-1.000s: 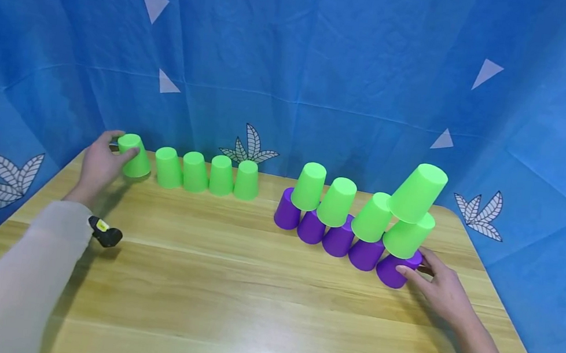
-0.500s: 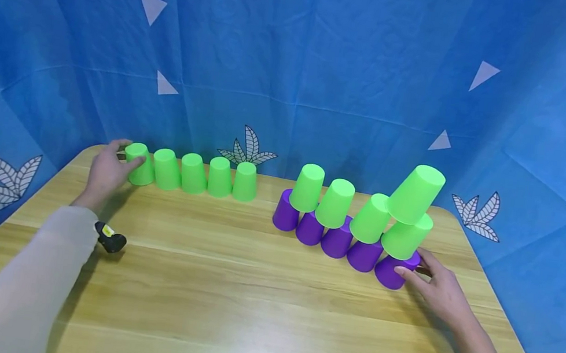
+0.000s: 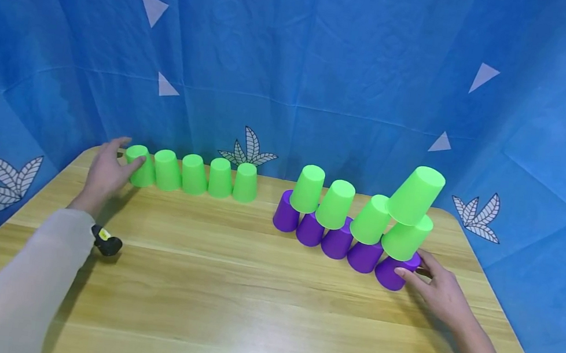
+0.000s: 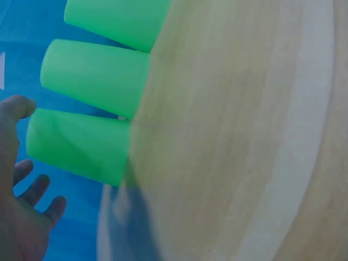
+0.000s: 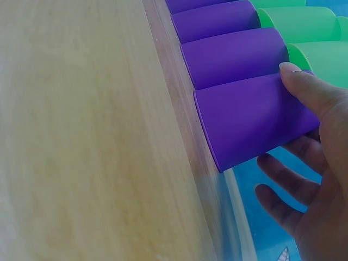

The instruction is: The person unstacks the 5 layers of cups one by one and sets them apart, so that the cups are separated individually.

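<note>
In the head view my left hand [image 3: 105, 171] is at the leftmost of several upside-down green cups standing in a row, this end green cup [image 3: 141, 167] upright on the table. The left wrist view has the thumb by the cup's narrow end and the other fingers spread apart from it. My right hand [image 3: 445, 294] grips the nearest purple cup [image 3: 391, 272], thumb on one side and index finger on the other; its remaining fingers extend loosely. Green cups, such as this one [image 3: 407, 237], straddle the purple row, and a single green cup [image 3: 417, 195] tops its right end.
More green cups [image 3: 194, 175] continue the left row. Other purple cups [image 3: 336, 242] run diagonally towards the back. Behind the wooden table [image 3: 248, 300] hangs a blue patterned cloth [image 3: 302, 56], also closing off both sides.
My left hand has lowered the end green cup to the right and set it beside its row, and the fingers have loosened. My right hand stays on the purple cup.
</note>
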### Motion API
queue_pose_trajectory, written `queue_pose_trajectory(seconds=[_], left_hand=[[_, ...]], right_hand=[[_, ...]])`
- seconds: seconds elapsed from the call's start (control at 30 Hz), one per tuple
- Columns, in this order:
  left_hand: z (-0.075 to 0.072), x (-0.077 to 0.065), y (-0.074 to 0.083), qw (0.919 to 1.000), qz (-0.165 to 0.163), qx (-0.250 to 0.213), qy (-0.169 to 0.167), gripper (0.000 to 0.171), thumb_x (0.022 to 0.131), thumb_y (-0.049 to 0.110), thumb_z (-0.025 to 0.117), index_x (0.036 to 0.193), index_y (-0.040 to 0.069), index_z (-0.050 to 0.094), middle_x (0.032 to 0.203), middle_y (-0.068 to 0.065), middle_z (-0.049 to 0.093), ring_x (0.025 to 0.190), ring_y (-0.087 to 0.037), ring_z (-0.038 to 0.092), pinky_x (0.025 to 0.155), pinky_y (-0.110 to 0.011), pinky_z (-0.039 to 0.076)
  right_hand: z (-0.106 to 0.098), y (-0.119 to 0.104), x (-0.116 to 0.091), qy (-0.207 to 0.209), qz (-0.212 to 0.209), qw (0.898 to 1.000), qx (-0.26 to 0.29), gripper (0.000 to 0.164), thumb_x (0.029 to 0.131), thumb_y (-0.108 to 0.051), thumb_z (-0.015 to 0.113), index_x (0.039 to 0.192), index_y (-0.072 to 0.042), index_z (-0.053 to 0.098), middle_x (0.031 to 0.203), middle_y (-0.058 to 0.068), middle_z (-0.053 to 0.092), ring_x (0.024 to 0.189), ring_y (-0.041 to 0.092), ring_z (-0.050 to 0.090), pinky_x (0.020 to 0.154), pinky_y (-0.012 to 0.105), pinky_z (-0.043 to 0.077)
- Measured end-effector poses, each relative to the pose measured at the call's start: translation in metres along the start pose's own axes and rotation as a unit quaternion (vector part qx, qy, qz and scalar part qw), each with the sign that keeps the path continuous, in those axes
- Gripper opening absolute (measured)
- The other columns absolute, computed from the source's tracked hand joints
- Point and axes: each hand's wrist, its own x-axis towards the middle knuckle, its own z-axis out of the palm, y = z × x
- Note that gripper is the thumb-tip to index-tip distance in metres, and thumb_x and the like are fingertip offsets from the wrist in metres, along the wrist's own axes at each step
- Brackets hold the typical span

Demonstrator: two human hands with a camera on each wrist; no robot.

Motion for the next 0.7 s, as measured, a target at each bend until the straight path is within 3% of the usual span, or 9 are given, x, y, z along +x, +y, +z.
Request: queue_pose_trajectory(seconds=[0.33,0.5,0.7], left_hand=[[-0.014,-0.001,0.03,0.9952,0.084,0.048,0.012,0.067,0.099,0.042,0.052,0.149,0.002,0.035,0.15,-0.028,0.029,0.138,-0.047,0.024,0.107,-0.065,0.022],[-0.014,-0.007,0.068,0.9927,0.112,0.043,-0.003,0.067,0.098,0.045,0.053,0.149,0.005,0.037,0.152,-0.024,0.029,0.14,-0.045,0.022,0.108,-0.066,0.02],[-0.004,-0.018,0.12,0.9858,0.164,0.031,-0.015,0.063,0.097,0.045,0.056,0.147,0.009,0.041,0.152,-0.019,0.034,0.14,-0.041,0.026,0.107,-0.065,0.023]], right_hand=[[-0.001,0.0,0.001,-0.005,0.006,1.0,-0.002,0.062,0.096,-0.034,0.063,0.144,0.0,0.043,0.127,0.026,0.058,0.11,0.048,0.058,0.091,0.061,0.045],[-0.002,0.0,0.001,-0.008,0.012,1.0,-0.002,0.064,0.096,-0.036,0.063,0.144,0.0,0.042,0.129,0.027,0.057,0.112,0.049,0.056,0.092,0.062,0.044],[-0.001,0.0,0.0,-0.008,0.008,1.0,0.003,0.062,0.096,-0.035,0.064,0.144,0.0,0.043,0.127,0.027,0.058,0.111,0.049,0.057,0.091,0.061,0.045]])
